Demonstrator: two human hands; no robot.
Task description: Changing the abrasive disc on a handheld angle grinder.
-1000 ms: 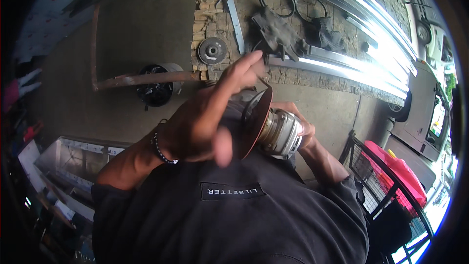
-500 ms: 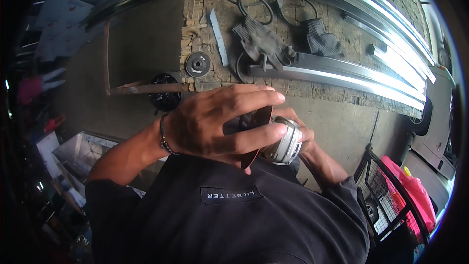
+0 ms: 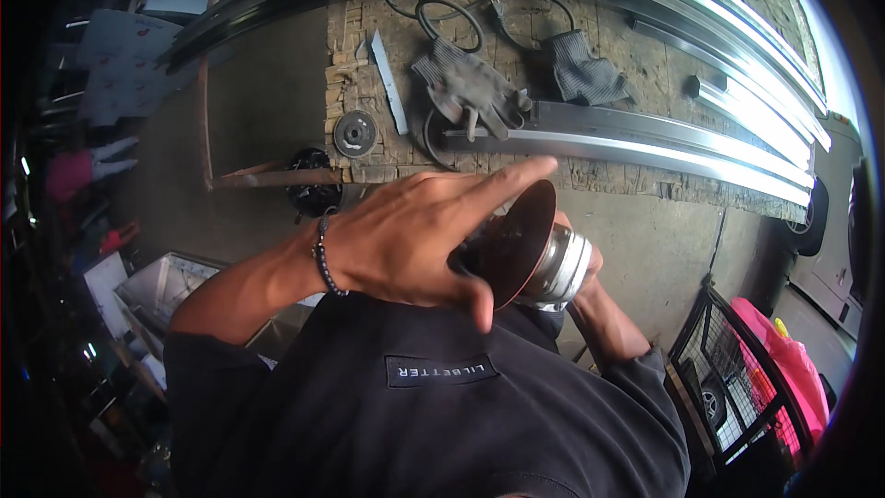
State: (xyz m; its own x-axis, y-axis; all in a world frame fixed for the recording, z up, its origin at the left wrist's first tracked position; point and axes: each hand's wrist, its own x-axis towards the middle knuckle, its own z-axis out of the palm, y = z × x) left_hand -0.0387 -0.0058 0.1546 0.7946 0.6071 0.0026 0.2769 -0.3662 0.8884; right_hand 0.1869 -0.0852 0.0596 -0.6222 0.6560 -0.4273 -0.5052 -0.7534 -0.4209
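My right hand (image 3: 593,264), mostly hidden, is closed around an angle grinder close to my chest. The grinder's silver metal head (image 3: 564,267) shows, and its body is out of sight. On the head sits a thin reddish-brown disc (image 3: 528,242), tilted edge-up and facing left. My left hand (image 3: 401,238), with a beaded bracelet at the wrist, is cupped in front of the disc's face. Its index finger stretches past the disc's upper edge and its thumb hangs near the lower edge. Its other fingers are hidden, so any contact at the disc's centre cannot be seen.
On the worn wooden bench ahead lie grey gloves (image 3: 472,88), a round disc (image 3: 356,134), a pale metal strip (image 3: 388,81), a plugged cable (image 3: 479,35) and long metal profiles (image 3: 636,149). A mesh cart (image 3: 728,378) with a pink bag (image 3: 784,360) stands at right.
My left fingers have come off the grinder head and spread away, so more of the disc shows. The disc and grinder head have shifted slightly right in view.
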